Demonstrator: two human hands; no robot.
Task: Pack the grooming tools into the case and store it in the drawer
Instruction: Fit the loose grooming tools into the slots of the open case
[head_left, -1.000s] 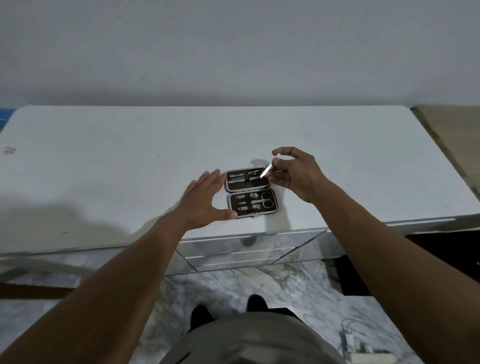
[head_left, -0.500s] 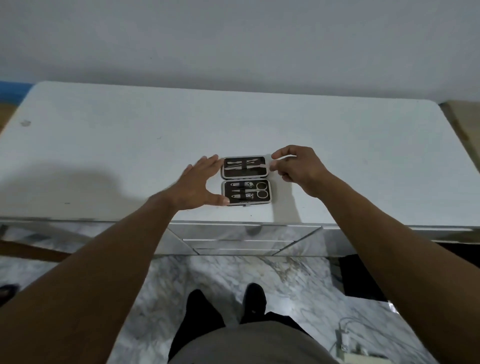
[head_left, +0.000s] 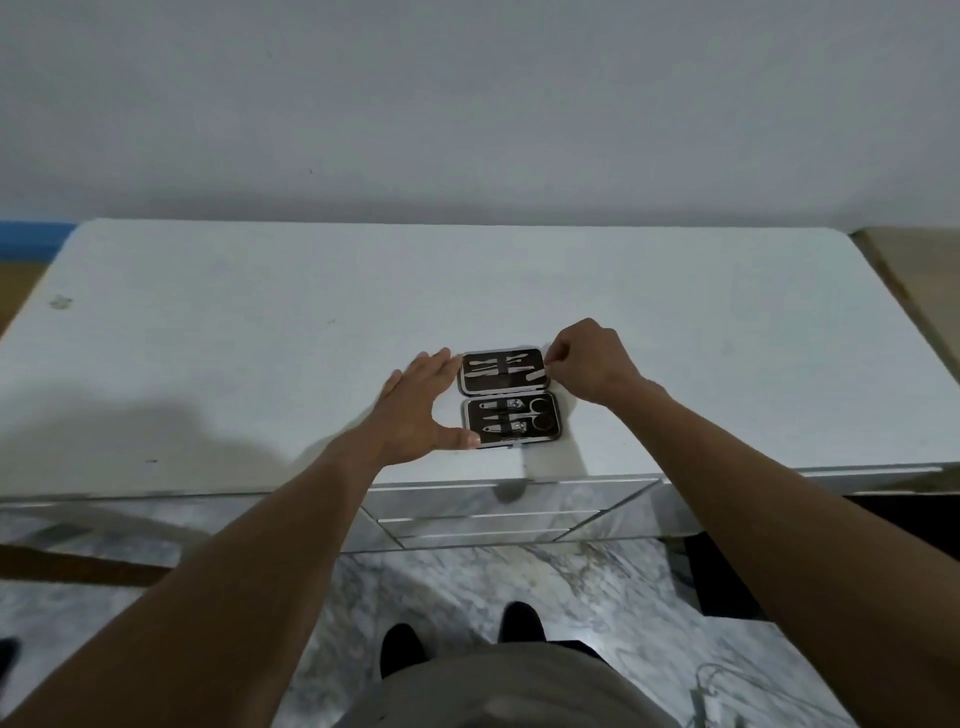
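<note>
One case (head_left: 508, 396) lying open; left hand (head_left: 415, 410) spread, bracing; right hand (head_left: 589, 366) pinching tool (head_left: 536, 375).

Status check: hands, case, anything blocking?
Left hand open, bracing the case. Right hand pinching a slim tool at the open case's far half. Drawer shut. Nothing blocking.

There is only one view, from a camera on the person's head, looking forward and steeply down. It faces a plain wall (head_left: 467, 104), with the white worktop (head_left: 260, 338) spread wide across the middle. Both forearms reach in from the bottom corners, so the left hand (head_left: 415, 405) and right hand (head_left: 592, 364) sit near centre. The wide lens bends the worktop's edges, and the marble floor (head_left: 493, 582) and the person's feet show below.
</note>
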